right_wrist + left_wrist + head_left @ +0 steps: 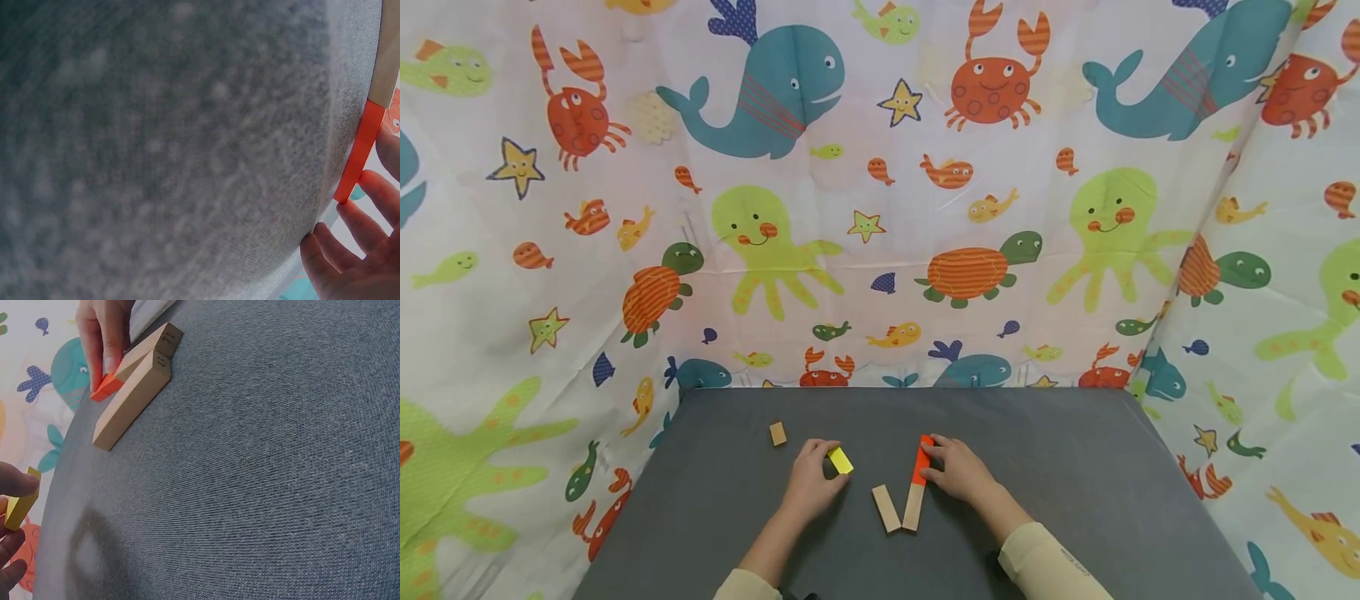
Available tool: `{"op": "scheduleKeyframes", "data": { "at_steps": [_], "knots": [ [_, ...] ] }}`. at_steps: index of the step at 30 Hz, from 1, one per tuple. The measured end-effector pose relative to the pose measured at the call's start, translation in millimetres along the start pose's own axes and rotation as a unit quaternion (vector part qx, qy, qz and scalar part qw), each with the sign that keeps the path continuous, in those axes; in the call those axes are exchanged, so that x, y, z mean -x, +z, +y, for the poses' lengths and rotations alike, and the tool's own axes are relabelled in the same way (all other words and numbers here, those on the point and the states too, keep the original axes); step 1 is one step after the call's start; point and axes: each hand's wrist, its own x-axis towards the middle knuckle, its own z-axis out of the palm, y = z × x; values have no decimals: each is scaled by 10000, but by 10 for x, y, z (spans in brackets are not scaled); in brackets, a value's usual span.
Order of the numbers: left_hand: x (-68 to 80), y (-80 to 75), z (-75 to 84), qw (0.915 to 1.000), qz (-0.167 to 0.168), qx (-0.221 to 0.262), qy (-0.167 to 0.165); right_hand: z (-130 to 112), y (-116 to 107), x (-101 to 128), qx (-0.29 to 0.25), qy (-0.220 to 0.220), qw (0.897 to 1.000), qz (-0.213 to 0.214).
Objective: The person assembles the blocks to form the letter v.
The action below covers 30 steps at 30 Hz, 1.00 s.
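Apparently to keep both pieces steady, the left hand pinches a yellow block just above the counter, while right-hand fingers press the flat-lying orange-tipped block beside a plain block.

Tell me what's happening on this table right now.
A person sits at a grey table with wooden blocks. The left hand pinches a small yellow block. The right hand touches the orange end of a long block, which lies beside a plain block. A small block lies apart.
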Motion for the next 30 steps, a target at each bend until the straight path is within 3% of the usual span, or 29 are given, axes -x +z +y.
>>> {"op": "scheduleKeyframes", "data": {
  "at_steps": [9, 30],
  "knots": [
    [-11, 60, 50, 9997, -232, -60, -32, 33, 12, -9, -15, -35, 10000, 30],
    [-98, 204, 109, 9978, -569, 313, -101, 21, 3, -2, -22, -36, 10000, -27]
  ]
}}
